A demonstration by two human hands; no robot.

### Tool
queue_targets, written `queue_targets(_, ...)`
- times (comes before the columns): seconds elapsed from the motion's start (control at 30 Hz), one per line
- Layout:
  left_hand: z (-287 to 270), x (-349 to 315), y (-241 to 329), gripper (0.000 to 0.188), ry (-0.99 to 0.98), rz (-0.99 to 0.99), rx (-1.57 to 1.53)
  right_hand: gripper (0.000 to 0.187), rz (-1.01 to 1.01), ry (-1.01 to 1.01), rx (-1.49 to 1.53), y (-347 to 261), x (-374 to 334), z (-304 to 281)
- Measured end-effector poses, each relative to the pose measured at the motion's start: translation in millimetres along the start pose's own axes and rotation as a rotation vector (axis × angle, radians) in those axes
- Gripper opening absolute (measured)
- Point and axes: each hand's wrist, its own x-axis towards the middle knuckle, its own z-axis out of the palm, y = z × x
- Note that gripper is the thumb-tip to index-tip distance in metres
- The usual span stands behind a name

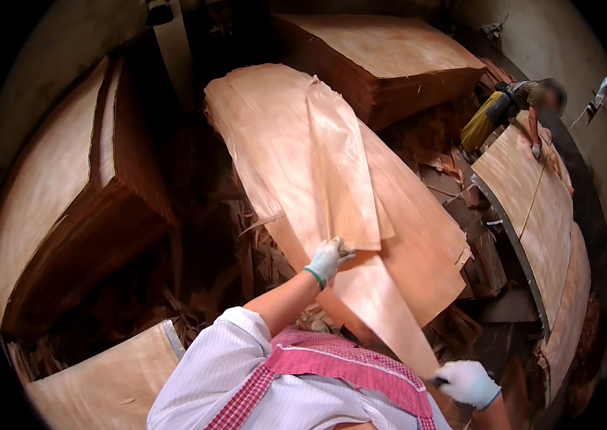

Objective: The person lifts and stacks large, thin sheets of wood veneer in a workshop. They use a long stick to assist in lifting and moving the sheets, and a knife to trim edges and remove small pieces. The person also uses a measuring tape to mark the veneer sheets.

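Apron [346, 366]: pink, checked, over a striped white shirt [206, 367].
Veneer sheet [351, 188]: pale tan, thin, faintly glossy, straight near end; lies on the veneer stack [418, 236].
Left hand [326, 260]: gloved, gripping the sheet's near edge.
Right hand [470, 383]: gloved, curled round a dark object [439, 382], kind unclear, by a narrow strip's [383, 308] tip.

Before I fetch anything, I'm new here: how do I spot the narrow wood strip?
Find the big pile of thin wood sheets at centre. At its near end, a pale strip slants down between the gloved left hand and right hand. It is far slimmer than the broad sheets.
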Motion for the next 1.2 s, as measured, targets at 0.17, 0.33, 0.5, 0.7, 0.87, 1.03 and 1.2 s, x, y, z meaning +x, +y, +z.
queue_targets(0.17, -50, -15, 9, 0.025, 0.149, -0.068, 0.128, 0.028, -0.063, -0.228, 0.055, -48, -7, -25)
queue_targets(0.33, -97, -44, 47, 0.052, -0.284, -0.280, 1.139, 0.019, -0.193, -0.191, -0.125, -69, -7, -62)
queue_targets(0.5, -2, -162, 128, 0.080, -0.794, 0.456, 1.297, 0.018, -0.078, -0.359, -0.270, -115, 30, -144)
queue_targets(0.7, 46, -205, 153, 0.047, -0.859, 0.315, 1.160, 0.015, -0.095, -0.097, -0.748, -178, 108, -248)
queue_targets(0.87, 13, -187, 212, 0.023, -0.468, 0.326, 0.594, 0.009, -0.326, 0.559, -1.239, -252, 193, -296)
queue_targets(1.03, -71, -188, 369, 0.028, -0.298, 0.909, 0.496, 0.035, -1.107, 1.210, -0.983, -377, 222, -308)
queue_targets(1.2, -188, -270, 549, 0.026, 0.197, 1.258, 0.345, 0.030, -1.506, 1.039, -0.409, -412, 242, -272)
